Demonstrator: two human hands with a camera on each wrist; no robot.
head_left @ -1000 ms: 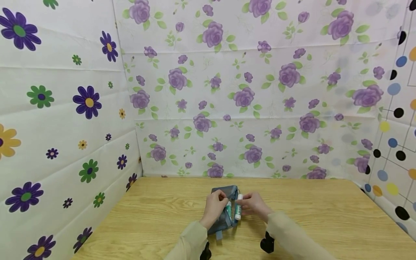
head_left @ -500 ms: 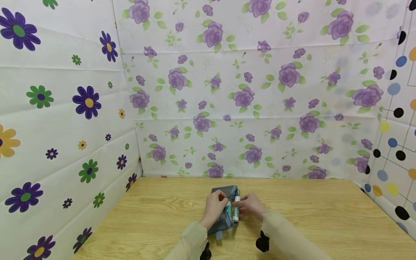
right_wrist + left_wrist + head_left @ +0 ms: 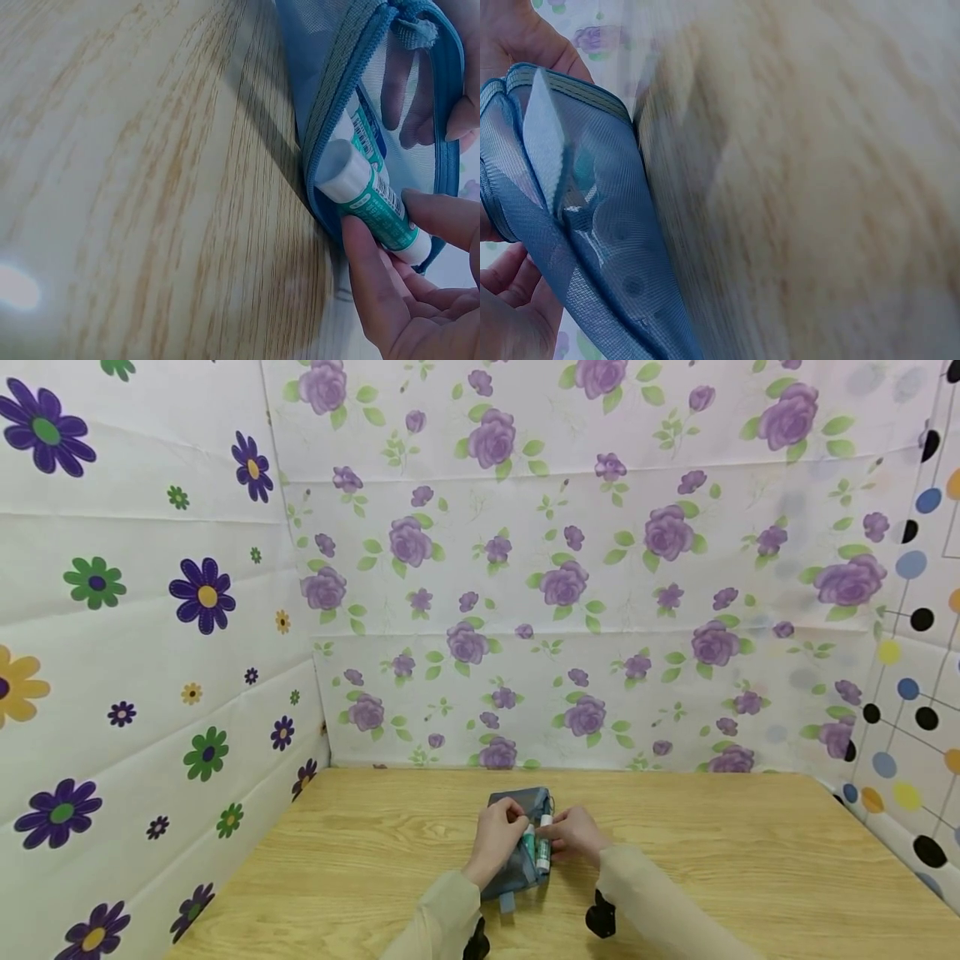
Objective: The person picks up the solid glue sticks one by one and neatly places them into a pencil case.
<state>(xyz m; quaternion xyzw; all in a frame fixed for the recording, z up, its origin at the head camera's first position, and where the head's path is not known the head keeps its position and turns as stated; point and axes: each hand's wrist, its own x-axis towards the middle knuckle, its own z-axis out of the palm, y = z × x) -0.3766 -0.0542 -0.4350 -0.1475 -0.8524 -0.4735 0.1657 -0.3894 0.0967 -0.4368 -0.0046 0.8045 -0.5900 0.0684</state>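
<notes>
A blue mesh zipper pouch [image 3: 517, 878] lies on the table with its zipped mouth spread wide. My left hand [image 3: 495, 837] pinches the edge of the mouth, its fingers partly seen through the mesh in the right wrist view. Between the thumb and fingers of my right hand [image 3: 420, 300] is a white and green glue stick [image 3: 379, 214], one end of it inside the mouth. Behind it, a second glue stick [image 3: 367, 139] sits in the pouch. White, roundish shapes show faintly through the mesh [image 3: 626, 262] in the left wrist view; their kind is unclear.
The wooden table [image 3: 697, 860] runs back to a wall sheet [image 3: 592, 610] printed with purple roses. Another flowered sheet [image 3: 172, 668] hangs at the left, a dotted one [image 3: 907, 710] at the right. A fabric tab [image 3: 507, 902] sticks out from the pouch's near end.
My right hand has moved left with the glue stick, from beside the pouch into its mouth. The left hand and the pouch have stayed in place.
</notes>
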